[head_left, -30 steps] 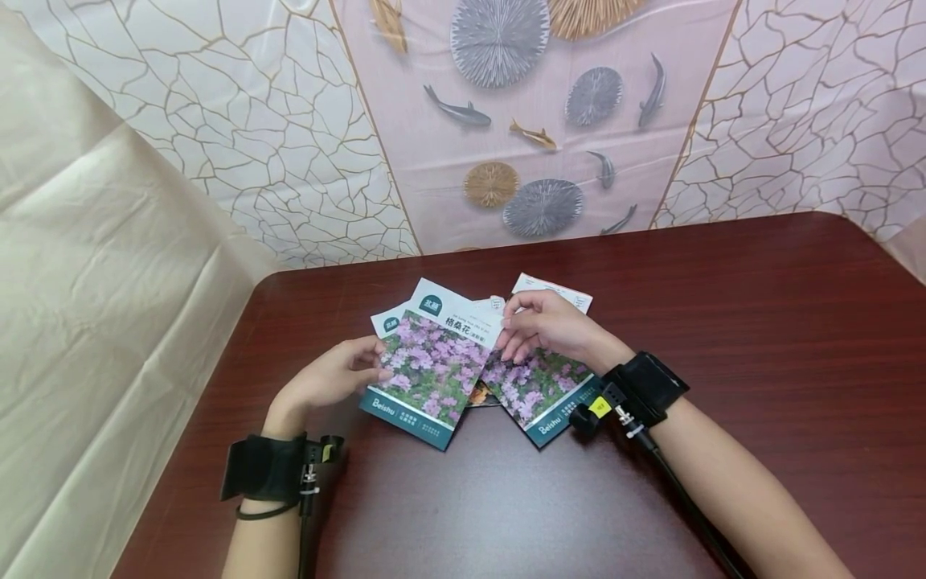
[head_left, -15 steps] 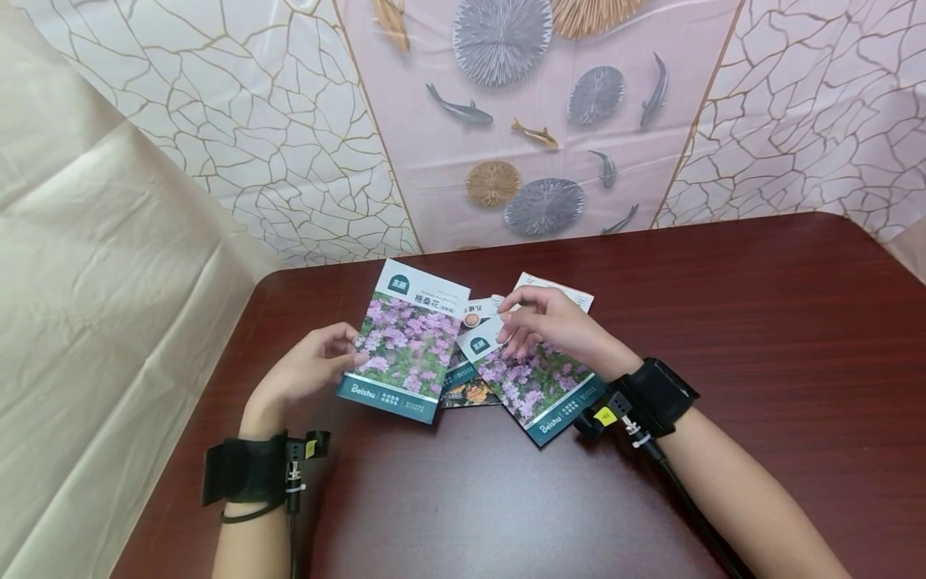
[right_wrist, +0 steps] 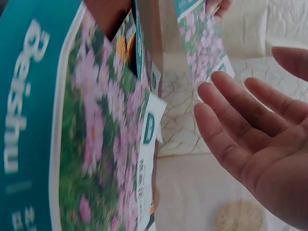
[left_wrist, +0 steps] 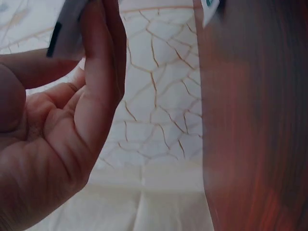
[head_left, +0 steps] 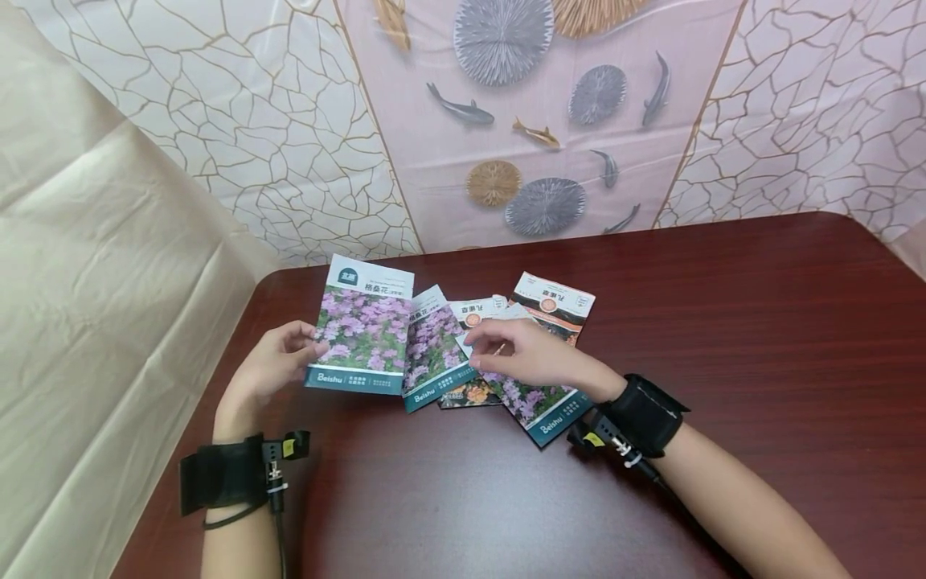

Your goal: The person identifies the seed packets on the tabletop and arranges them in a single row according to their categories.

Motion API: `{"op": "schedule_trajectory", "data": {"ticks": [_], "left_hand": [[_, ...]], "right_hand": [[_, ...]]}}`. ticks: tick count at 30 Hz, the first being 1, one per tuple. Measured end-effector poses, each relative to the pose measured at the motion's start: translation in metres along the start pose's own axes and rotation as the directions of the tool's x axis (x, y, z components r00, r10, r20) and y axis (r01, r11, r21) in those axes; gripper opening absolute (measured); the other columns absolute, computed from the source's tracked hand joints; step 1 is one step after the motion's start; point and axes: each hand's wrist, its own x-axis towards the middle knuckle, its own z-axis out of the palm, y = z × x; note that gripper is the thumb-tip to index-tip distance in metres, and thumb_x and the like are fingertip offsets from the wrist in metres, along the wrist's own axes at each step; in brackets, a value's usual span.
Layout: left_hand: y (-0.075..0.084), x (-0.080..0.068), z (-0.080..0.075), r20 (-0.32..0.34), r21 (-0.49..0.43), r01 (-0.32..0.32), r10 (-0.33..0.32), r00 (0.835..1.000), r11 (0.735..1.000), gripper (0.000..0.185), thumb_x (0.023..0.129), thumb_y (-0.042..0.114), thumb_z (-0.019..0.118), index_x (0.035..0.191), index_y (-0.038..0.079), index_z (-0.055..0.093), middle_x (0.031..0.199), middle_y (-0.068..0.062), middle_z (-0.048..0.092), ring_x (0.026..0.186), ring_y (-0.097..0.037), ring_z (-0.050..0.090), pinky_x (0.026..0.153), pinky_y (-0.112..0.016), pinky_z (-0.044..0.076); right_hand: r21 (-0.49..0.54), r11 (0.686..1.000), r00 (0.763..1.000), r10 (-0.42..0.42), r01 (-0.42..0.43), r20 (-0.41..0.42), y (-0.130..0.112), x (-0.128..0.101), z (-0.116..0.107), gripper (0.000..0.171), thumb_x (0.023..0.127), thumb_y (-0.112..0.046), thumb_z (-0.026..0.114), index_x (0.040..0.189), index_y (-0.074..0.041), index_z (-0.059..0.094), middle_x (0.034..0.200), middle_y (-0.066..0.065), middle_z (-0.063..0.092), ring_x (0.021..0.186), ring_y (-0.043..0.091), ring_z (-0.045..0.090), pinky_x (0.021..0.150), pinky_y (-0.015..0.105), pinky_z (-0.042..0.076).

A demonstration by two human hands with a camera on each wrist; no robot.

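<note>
My left hand (head_left: 275, 362) pinches the left edge of a seed packet (head_left: 362, 326) with pink-purple flowers and a teal "Beishu" band. In the left wrist view, a corner of that packet (left_wrist: 70, 33) shows between thumb and fingers. My right hand (head_left: 524, 350) hovers over the other packets, its fingers (right_wrist: 226, 130) loosely extended and holding nothing. Beneath it, partly covered, is a second pink-flower packet (head_left: 546, 414). To its left lies a third such packet (head_left: 437, 346), tilted. Two marigold packets, one in the middle (head_left: 473, 394) and one at the back right (head_left: 557, 301), lie partly underneath.
The packets overlap in a fan on a dark red-brown table (head_left: 463, 498). Behind the table hangs a patterned cloth (head_left: 550, 153), and a cream cloth (head_left: 130, 281) drapes along the left side. Each wrist wears a black strap with a small camera and cable.
My left hand has drawn its packet leftward off the others, uncovering another pink-flower packet and a marigold one. My right hand has shifted slightly left and down, exposing more of the back-right marigold packet.
</note>
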Motion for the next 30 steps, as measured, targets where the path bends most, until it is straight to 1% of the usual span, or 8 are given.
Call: {"op": "schedule_trajectory", "data": {"ticks": [4,10,14,18,21,23,27,30], "left_hand": [[-0.009,-0.001,-0.007,-0.042,-0.012,0.019,-0.019,0.999,1.000,0.030,0.093,0.020,0.054,0.108,-0.005,0.048,0.088,-0.013,0.055,0.071,-0.016,0.052,0.062,-0.029,0.049],[-0.021,-0.003,-0.015,-0.113,0.013,0.078,-0.076,0.991,0.997,0.034,0.094,0.021,0.052,0.112,-0.008,0.047,0.092,-0.016,0.056,0.070,-0.015,0.052,0.060,-0.026,0.048],[-0.028,-0.003,-0.017,-0.148,0.016,0.124,-0.120,0.982,0.992,0.036,0.095,0.022,0.050,0.116,-0.007,0.047,0.098,-0.019,0.055,0.071,-0.014,0.053,0.062,-0.024,0.048],[-0.035,-0.002,-0.018,-0.180,0.015,0.162,-0.156,0.971,0.987,0.038,0.096,0.022,0.048,0.118,-0.008,0.047,0.099,-0.020,0.056,0.070,-0.012,0.054,0.061,-0.025,0.047],[-0.044,0.002,-0.018,-0.218,0.029,0.192,-0.181,0.959,0.981,0.037,0.096,0.020,0.047,0.120,-0.009,0.047,0.100,-0.021,0.056,0.071,-0.014,0.053,0.061,-0.027,0.045],[-0.054,0.007,-0.019,-0.255,0.028,0.222,-0.207,0.944,0.975,0.034,0.095,0.016,0.048,0.120,-0.008,0.049,0.100,-0.020,0.057,0.071,-0.015,0.053,0.059,-0.032,0.046],[-0.073,0.014,-0.020,-0.264,0.018,0.256,-0.242,0.934,0.967,0.034,0.094,0.010,0.048,0.123,-0.007,0.049,0.104,-0.021,0.055,0.077,-0.019,0.053,0.057,-0.032,0.045],[-0.079,0.016,-0.021,-0.237,0.016,0.277,-0.265,0.935,0.961,0.037,0.092,0.005,0.045,0.126,-0.009,0.045,0.110,-0.025,0.052,0.084,-0.025,0.052,0.060,-0.029,0.044]], "right_hand": [[-0.099,0.993,0.995,-0.059,0.067,0.080,-0.008,-0.002,0.009,0.029,0.090,-0.015,0.058,0.116,-0.001,0.058,0.099,0.007,0.065,0.092,0.016,0.061,0.079,0.031,0.050],[-0.261,0.953,0.979,-0.108,0.152,0.175,-0.017,-0.004,0.020,0.032,0.091,-0.021,0.058,0.117,-0.002,0.058,0.108,0.009,0.063,0.102,0.020,0.058,0.086,0.034,0.046],[-0.256,0.952,0.968,-0.111,0.169,0.227,-0.022,-0.005,0.024,0.032,0.091,-0.022,0.057,0.117,-0.002,0.059,0.111,0.009,0.062,0.105,0.016,0.056,0.089,0.032,0.045],[-0.215,0.957,0.958,-0.139,0.195,0.250,-0.022,-0.006,0.028,0.030,0.092,-0.020,0.057,0.116,-0.004,0.060,0.111,0.008,0.062,0.103,0.017,0.057,0.087,0.033,0.046],[-0.219,0.953,0.952,-0.148,0.209,0.266,-0.021,-0.007,0.030,0.030,0.092,-0.022,0.056,0.116,-0.004,0.060,0.111,0.007,0.062,0.103,0.016,0.056,0.087,0.031,0.046],[-0.229,0.951,0.949,-0.142,0.210,0.281,-0.020,-0.008,0.031,0.031,0.092,-0.023,0.056,0.116,-0.004,0.060,0.112,0.007,0.061,0.105,0.015,0.055,0.088,0.030,0.045],[-0.248,0.947,0.944,-0.124,0.204,0.304,-0.021,-0.009,0.033,0.032,0.092,-0.025,0.056,0.117,-0.004,0.059,0.114,0.006,0.060,0.108,0.012,0.053,0.091,0.029,0.042],[-0.248,0.947,0.942,-0.124,0.207,0.313,-0.022,-0.010,0.033,0.032,0.092,-0.024,0.056,0.117,-0.004,0.059,0.114,0.006,0.060,0.108,0.012,0.052,0.092,0.029,0.042]]}}
